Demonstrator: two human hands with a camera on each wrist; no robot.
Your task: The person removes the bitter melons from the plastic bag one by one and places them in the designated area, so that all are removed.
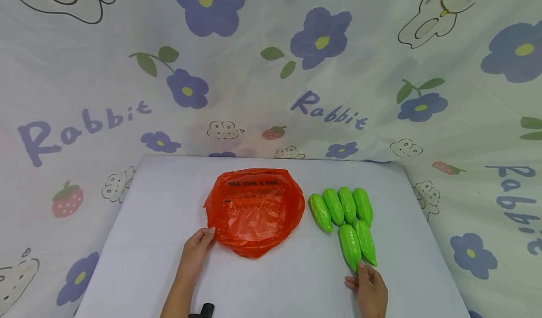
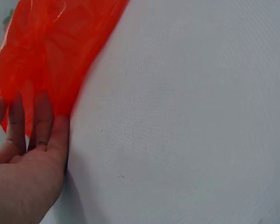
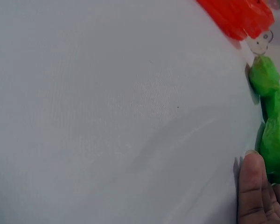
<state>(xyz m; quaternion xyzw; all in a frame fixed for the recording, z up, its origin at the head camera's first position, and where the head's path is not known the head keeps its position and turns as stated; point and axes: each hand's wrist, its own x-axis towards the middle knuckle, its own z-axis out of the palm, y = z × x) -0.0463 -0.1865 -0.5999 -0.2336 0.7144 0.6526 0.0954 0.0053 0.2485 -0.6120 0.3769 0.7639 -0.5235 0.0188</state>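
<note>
A red plastic bag lies with its mouth spread wide on the white table. My left hand pinches the bag's near left rim. In the left wrist view, the fingers of that hand show through the red film. Several glossy green bitter melons lie to the right of the bag, some in a back row and two in front. My right hand is at the near tip of the front left bitter melon, its fingertips touching or almost touching it. In the right wrist view, the thumb is straight beside the green melons.
A white cloth covers the table. Behind and at both sides hangs a curtain printed with flowers and rabbits. A small black object shows by the left forearm at the bottom edge.
</note>
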